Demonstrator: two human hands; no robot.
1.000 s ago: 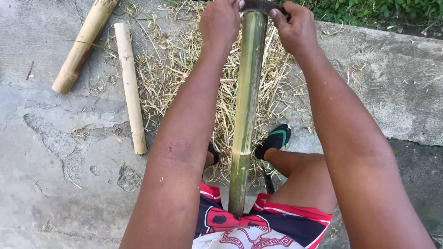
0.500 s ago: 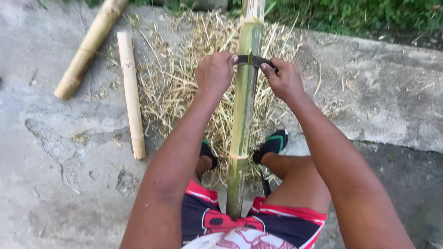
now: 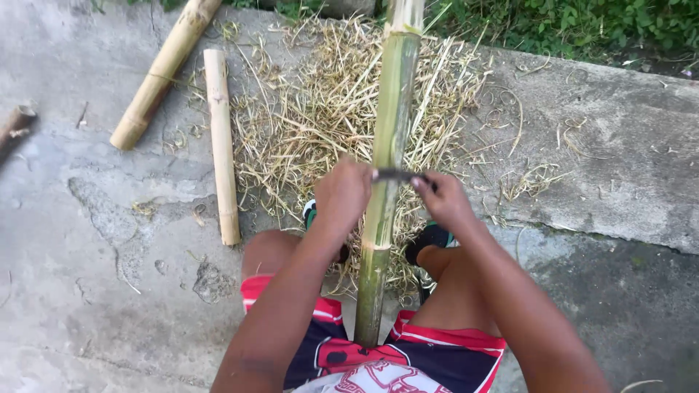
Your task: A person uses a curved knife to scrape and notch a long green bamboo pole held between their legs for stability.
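Note:
A long green bamboo pole (image 3: 389,124) runs from between my knees away toward the grass. A dark metal blade (image 3: 394,175) lies crosswise on the pole about halfway along it. My left hand (image 3: 342,195) grips the blade's left end, and my right hand (image 3: 442,200) grips its right end. Both hands sit against the pole's sides. The strip above the blade looks paler and scraped; below it the skin is greener.
A heap of dry straw-like shavings (image 3: 313,124) covers the concrete under the pole. Two cut bamboo pieces lie to the left: a thick one (image 3: 164,69) and a thinner pale one (image 3: 220,142). Grass (image 3: 582,25) borders the far edge. My sandalled feet (image 3: 431,236) rest beside the pole.
Both hands have drawn the blade along the pole toward my body, from the far end to about its middle. The view has tilted down, showing more of my legs.

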